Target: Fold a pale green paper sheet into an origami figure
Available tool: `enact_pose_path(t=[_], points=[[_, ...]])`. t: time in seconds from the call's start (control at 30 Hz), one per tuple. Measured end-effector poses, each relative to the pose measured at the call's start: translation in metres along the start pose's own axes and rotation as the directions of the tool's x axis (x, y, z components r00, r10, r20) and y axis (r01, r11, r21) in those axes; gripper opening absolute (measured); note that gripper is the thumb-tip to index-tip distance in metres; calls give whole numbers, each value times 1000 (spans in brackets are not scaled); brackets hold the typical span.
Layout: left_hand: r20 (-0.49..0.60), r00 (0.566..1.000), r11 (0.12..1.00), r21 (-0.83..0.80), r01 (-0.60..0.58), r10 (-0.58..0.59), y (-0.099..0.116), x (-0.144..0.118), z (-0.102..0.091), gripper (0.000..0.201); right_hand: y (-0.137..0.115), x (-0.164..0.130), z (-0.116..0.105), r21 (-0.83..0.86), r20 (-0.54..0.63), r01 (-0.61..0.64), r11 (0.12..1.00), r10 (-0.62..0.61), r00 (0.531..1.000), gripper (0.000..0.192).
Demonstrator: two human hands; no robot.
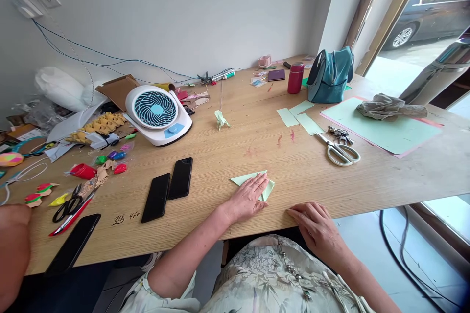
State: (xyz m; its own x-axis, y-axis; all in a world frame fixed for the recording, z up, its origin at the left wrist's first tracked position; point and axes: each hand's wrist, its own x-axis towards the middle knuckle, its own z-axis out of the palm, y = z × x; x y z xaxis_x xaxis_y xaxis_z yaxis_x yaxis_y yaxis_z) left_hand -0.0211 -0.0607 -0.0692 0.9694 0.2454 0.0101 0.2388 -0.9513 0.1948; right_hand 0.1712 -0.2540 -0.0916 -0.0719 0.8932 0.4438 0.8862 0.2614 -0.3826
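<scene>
My left hand lies flat on a folded piece of pale green paper, pressing it against the table with fingers stretched out. A pointed corner of the paper shows at the left of the hand and folded layers at its right; the middle is hidden under the palm. My right hand rests on the table's front edge, apart from the paper, its fingers loosely stretched and holding nothing visible. Beyond the hands stands a small folded green paper figure. Cut green paper strips lie near white-handled scissors and keys.
Two black phones lie left of my left arm, and a white fan stands behind them. Toward the back right are a red flask, a teal bag and large green sheets. Another person's arm is at far left.
</scene>
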Motion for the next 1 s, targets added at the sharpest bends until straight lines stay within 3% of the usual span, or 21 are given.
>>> enact_pose_path(t=[0.17, 0.4, 1.0], points=[[-2, 1000, 999, -28, -20, 20, -4, -1, -4, 58, 3, -3, 3, 9, 32, -12, 1000, 12, 999, 35], [22, 1000, 998, -65, -17, 19, -3, 0, -8, 58, -1, -2, 2, -6, 36, -46, 999, 46, 998, 37], [-22, 995, 994, -52, 99, -101, 9, 4, 0, 51, 0, -4, 7, -41, 24, -34, 999, 35, 999, 39]])
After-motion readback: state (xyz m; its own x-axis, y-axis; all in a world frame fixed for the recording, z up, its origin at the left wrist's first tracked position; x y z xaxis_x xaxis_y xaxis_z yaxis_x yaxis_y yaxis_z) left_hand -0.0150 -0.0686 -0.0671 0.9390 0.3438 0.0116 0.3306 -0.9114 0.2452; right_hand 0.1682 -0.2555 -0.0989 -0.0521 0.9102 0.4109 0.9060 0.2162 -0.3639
